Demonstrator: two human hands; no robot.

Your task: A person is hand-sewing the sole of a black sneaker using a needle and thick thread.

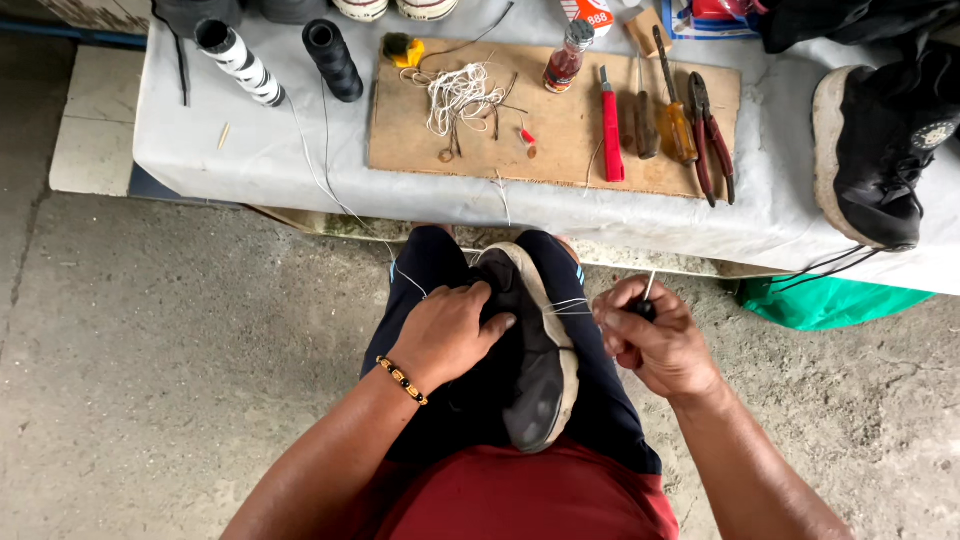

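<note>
A: Black shoe (530, 360) at centre frame, pale sole turned up, wedged between the knees just below the worktop (250, 150) edge.

B: Left hand (450, 335) pressed over the upper, fingers curled in, grip clamped on the black shoe to pin it down. Beaded bracelet (402, 380) at the wrist.

A: Right hand (655, 340) just right of the sole, grip clenched round a dark-handled needle tool (643, 308), thin metal shaft poking up out of the fist.

B: White thread (565, 305) stretched taut between the sole edge and that fist. Several strands, close together.

A: Reads as a stitch in mid-pull along the sole seam, judging by the tension. Hard to tell which hole the strands leave from.

B: Agreed. Calls for a steady sideways draw to seat the loop, with the clamp on the upper kept firm so nothing twists. Then a fresh entry point beside this one, close along the sole rim.

A: More thread trailing up across the frame to the spools at upper left: black spool (333, 60), black-and-white spool (240, 55).

B: Needs slack from up there, or a snag on the worktop edge.

A: Board (560, 130) at top centre, well apart from both hands: tangle of white cord (460, 95), small bottle (567, 58), red cutter (610, 130), yellow-handled screwdriver (678, 125), red pliers (712, 140).

B: Second black shoe (880, 150) lying at upper right. Green bag (830, 300) tucked beneath that end.
</note>
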